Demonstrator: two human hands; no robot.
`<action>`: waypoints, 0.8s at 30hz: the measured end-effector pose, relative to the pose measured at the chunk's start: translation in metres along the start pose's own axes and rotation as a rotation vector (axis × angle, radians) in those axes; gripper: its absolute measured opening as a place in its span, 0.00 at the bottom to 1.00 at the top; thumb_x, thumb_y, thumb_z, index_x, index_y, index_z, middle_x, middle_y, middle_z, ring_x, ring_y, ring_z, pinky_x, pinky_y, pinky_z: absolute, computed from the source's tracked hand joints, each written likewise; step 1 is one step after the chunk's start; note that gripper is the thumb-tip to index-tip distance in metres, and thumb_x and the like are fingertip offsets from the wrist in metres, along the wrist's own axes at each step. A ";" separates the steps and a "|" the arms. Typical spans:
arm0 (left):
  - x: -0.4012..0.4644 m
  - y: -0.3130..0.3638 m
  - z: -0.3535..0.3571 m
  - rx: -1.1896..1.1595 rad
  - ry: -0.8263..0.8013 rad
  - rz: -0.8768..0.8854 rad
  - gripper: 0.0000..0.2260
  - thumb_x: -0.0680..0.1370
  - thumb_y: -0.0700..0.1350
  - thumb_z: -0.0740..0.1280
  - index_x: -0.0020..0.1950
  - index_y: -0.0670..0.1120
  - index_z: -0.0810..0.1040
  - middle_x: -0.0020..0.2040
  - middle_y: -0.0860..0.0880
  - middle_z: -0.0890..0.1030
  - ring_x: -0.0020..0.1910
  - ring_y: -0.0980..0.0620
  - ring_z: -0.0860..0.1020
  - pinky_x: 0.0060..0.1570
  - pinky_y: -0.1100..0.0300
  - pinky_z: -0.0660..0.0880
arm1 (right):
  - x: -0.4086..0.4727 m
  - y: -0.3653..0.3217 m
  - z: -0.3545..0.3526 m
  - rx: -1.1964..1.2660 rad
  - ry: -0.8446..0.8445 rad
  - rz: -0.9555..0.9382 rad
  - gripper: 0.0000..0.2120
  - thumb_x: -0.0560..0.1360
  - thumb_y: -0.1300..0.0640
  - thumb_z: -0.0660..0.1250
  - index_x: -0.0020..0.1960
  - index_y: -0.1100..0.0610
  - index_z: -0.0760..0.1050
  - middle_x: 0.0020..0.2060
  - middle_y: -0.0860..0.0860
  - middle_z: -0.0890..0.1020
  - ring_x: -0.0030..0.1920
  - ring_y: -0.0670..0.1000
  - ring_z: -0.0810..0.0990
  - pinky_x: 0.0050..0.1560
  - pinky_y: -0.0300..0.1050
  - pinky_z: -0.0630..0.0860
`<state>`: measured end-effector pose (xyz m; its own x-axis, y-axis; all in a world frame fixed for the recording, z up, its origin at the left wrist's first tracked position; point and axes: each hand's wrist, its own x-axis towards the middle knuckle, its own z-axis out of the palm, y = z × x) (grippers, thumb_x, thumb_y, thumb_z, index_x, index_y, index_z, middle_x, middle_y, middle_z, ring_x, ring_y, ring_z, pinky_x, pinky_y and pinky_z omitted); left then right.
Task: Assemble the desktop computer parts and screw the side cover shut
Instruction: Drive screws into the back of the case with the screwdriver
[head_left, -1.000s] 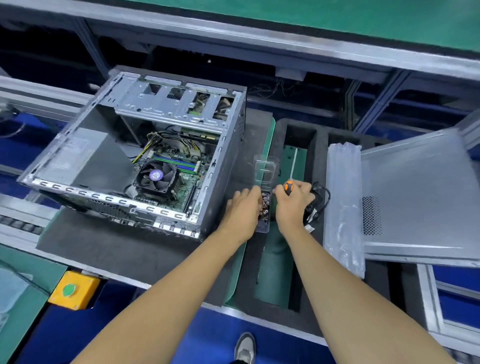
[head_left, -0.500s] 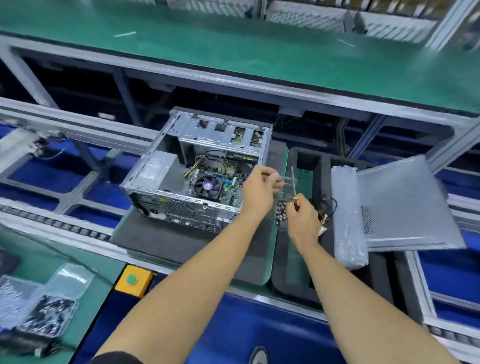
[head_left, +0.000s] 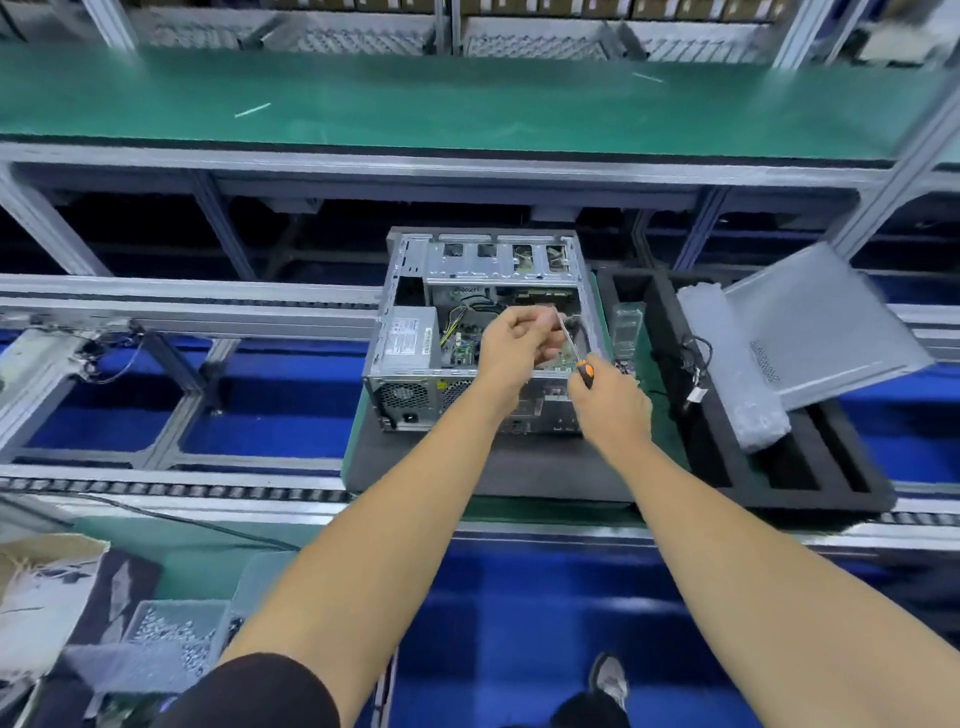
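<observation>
An open grey computer case (head_left: 415, 358) lies on a dark foam pad, its inside facing up. My right hand (head_left: 610, 410) grips a screwdriver (head_left: 586, 371) with an orange and black handle, its shaft pointing up and left over the case. My left hand (head_left: 517, 343) hovers above the case opening, fingers curled and pinching at the shaft's tip; what they hold is too small to see. The grey side cover (head_left: 821, 322) leans tilted at the right. A clear plastic screw box (head_left: 627, 330) sits just right of the case.
A black foam tray (head_left: 810, 483) with long slots holds a black cable (head_left: 696, 364) and a bubble-wrap bundle (head_left: 727, 364). A green shelf (head_left: 467, 104) spans the back. Clear boxes of screws (head_left: 171, 639) sit at the lower left. Conveyor rails run left and right.
The camera has pulled back and the view is wider. Both hands left the screw box and moved left over the open case, the right one carrying the screwdriver.
</observation>
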<state>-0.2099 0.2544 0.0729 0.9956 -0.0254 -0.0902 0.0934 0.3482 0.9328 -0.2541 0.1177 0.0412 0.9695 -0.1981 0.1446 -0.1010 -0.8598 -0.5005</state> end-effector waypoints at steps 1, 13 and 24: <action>-0.003 0.003 -0.010 0.006 -0.001 0.003 0.04 0.82 0.43 0.69 0.54 0.43 0.79 0.45 0.47 0.87 0.41 0.54 0.84 0.37 0.63 0.80 | -0.006 -0.008 0.003 -0.013 -0.005 -0.006 0.14 0.79 0.50 0.58 0.37 0.51 0.60 0.30 0.47 0.72 0.34 0.59 0.73 0.36 0.50 0.65; -0.037 0.007 -0.128 0.094 0.036 -0.078 0.09 0.81 0.51 0.70 0.55 0.46 0.82 0.45 0.51 0.87 0.41 0.55 0.84 0.39 0.65 0.79 | -0.071 -0.081 0.049 -0.060 -0.192 -0.069 0.10 0.79 0.49 0.58 0.41 0.51 0.64 0.31 0.49 0.72 0.38 0.59 0.73 0.38 0.50 0.66; -0.071 -0.029 -0.185 -0.038 0.164 -0.381 0.10 0.80 0.50 0.71 0.53 0.43 0.83 0.43 0.49 0.84 0.42 0.52 0.82 0.43 0.61 0.81 | -0.128 -0.109 0.111 0.544 -0.438 0.278 0.06 0.74 0.50 0.61 0.38 0.49 0.69 0.34 0.50 0.79 0.34 0.54 0.73 0.40 0.51 0.67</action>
<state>-0.2852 0.4194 -0.0123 0.8752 -0.0105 -0.4836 0.4515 0.3769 0.8088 -0.3427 0.2886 -0.0174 0.9359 -0.0708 -0.3449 -0.3408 -0.4290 -0.8366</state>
